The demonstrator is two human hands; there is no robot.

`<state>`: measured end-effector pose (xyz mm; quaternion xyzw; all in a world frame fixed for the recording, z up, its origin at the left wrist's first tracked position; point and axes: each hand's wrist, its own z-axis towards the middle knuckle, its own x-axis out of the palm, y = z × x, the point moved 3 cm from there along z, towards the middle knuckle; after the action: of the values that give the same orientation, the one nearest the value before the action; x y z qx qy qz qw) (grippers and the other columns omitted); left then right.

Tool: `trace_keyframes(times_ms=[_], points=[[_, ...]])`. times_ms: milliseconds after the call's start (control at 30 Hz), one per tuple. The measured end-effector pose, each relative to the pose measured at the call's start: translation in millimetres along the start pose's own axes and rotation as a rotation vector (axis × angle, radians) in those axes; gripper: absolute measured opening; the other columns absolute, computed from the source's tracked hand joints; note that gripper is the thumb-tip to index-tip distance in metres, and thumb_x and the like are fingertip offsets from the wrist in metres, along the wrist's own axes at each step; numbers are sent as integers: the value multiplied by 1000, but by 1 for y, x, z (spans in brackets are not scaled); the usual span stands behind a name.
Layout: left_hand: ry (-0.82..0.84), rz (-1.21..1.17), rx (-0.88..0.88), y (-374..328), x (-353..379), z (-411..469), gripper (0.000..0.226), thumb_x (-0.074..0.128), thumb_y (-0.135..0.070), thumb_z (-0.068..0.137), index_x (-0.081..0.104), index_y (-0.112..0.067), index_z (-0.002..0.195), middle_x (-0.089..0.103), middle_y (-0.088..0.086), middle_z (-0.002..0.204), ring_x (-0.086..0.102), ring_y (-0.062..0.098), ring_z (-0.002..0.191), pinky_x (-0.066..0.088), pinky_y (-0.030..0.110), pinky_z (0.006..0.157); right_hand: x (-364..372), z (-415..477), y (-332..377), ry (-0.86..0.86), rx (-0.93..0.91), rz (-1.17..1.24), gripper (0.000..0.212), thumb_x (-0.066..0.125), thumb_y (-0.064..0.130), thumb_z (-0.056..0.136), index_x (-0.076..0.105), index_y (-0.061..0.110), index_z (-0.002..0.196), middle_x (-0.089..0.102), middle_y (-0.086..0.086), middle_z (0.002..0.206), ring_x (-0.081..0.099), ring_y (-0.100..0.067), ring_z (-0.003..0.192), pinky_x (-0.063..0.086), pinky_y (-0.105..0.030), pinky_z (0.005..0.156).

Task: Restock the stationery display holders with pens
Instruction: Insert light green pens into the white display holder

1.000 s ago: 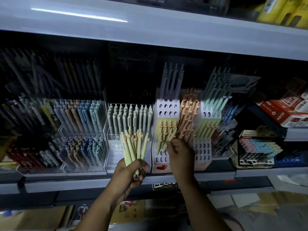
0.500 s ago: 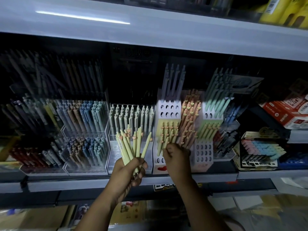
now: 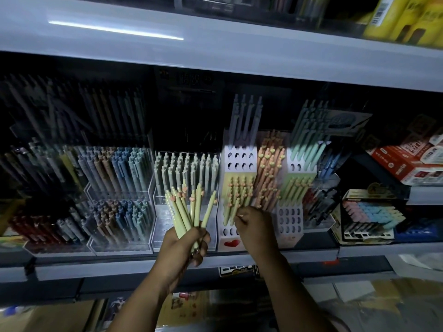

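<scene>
Two hands at a dim pen shelf

The left hand (image 3: 184, 243) grips a fanned bunch of pale yellow pens (image 3: 189, 212) with small heart clips, held upright before a clear holder of grey-green pens (image 3: 187, 173). The right hand (image 3: 256, 226) has its fingers curled at the lower ends of the yellow pens (image 3: 237, 195) standing in a white perforated holder (image 3: 239, 161) (whether it pinches one is hard to tell). Orange pens (image 3: 268, 173) lean just beside them. Red boxes (image 3: 412, 164) sit at far right, above the grey shelf edge (image 3: 119, 267).

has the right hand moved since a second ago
Yes, slightly: the right hand slid left and down, nearer the red heart.
</scene>
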<state>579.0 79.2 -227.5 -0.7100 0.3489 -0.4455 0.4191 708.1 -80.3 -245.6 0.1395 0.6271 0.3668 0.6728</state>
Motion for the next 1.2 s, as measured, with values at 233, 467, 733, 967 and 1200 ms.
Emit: trace_keyframes(times_ms=[233, 467, 733, 967, 1200], points=[[1, 19, 7, 1, 10, 3, 22, 60, -1, 95, 59, 21, 92, 58, 15, 61, 47, 22, 49, 35, 28, 42, -22, -16, 38, 146, 50, 372, 25, 60, 19, 101, 67, 6, 82, 67, -12, 68, 69, -14, 55, 60, -42, 53], [12, -2, 21, 2, 15, 3, 28, 67, -11, 81, 61, 12, 95, 64, 20, 69, 47, 21, 47, 31, 26, 42, -26, -27, 60, 263, -21, 601, 16, 57, 6, 98, 69, 12, 90, 67, -1, 71, 66, -19, 59, 56, -39, 57], [-6, 12, -7, 12, 9, 8, 12, 56, 3, 96, 63, 12, 100, 72, 26, 86, 50, 23, 53, 33, 25, 43, -22, -29, 55, 172, -4, 653, 15, 68, 11, 97, 68, 6, 83, 67, -4, 66, 67, -19, 63, 57, -38, 64], [-26, -15, -30, 15, 2, 7, 8, 54, 4, 99, 60, 2, 105, 67, 20, 78, 44, 21, 48, 29, 23, 43, -42, -18, 26, -201, 142, 789, 14, 66, 11, 98, 70, 3, 88, 71, -11, 69, 70, -26, 63, 60, -36, 63], [-49, -54, -4, 13, -4, 7, 40, 68, -13, 75, 68, 5, 110, 60, 17, 73, 44, 22, 50, 27, 23, 44, -32, -10, -3, -385, 25, 350, 22, 69, 21, 96, 60, 25, 77, 68, 6, 73, 69, -12, 71, 56, -38, 66]])
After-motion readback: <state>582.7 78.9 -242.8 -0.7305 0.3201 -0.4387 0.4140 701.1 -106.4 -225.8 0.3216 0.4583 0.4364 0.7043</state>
